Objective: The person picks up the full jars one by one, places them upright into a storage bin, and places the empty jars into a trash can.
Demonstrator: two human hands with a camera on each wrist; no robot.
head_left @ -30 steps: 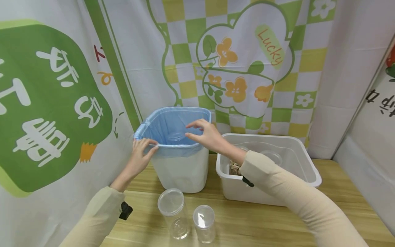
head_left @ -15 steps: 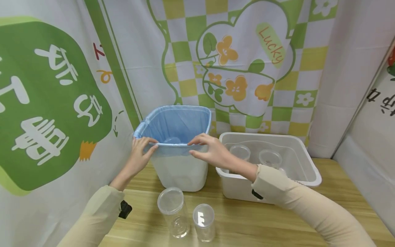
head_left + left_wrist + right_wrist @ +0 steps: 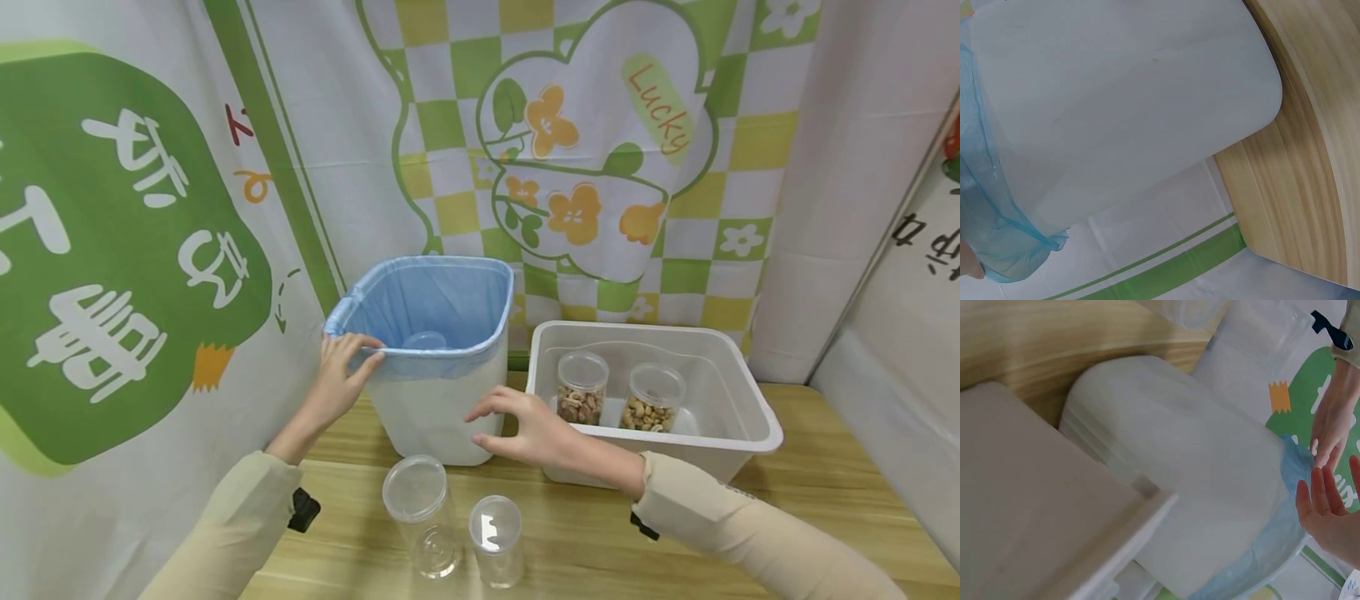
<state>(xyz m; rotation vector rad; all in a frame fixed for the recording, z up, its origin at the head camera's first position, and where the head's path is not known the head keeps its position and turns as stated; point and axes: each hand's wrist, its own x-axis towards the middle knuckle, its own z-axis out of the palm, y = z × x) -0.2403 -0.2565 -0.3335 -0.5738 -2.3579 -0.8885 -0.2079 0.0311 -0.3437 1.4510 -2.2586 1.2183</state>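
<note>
– Waste bin [image 3: 431, 417]: white, upright on the wood-grain surface [image 3: 600, 542], blue liner [image 3: 450, 296] folded over its rim. Call it dial centre, 12 away from the wearer. Left hand?

– Left hand [image 3: 345, 371] on the rim's 8 o'clock, fingers pinching the lined edge, thumb on the outer side.

– And the right?

– Right hand [image 3: 528, 429] at 4 o'clock, before the bin's wall; thumb and forefinger spread, a wide gap between. Contact with the bin: can't tell.

– Inside the liner?

– Clear round plastic piece [image 3: 425, 340], partly hidden by the near rim.

– Neighbours?

– Pale tub [image 3: 720, 375] at 3 o'clock, just beside. Within it, brown-nut jar [image 3: 582, 396] towards the tub's 9, cashew jar [image 3: 652, 400] near it, both lidded. Tall clear jar [image 3: 423, 521] at 6, shorter clear jar [image 3: 497, 542] at 5, both upright.

– Backdrop?

– Checked curtain [image 3: 442, 125] at 12, printed "Lucky".
</note>
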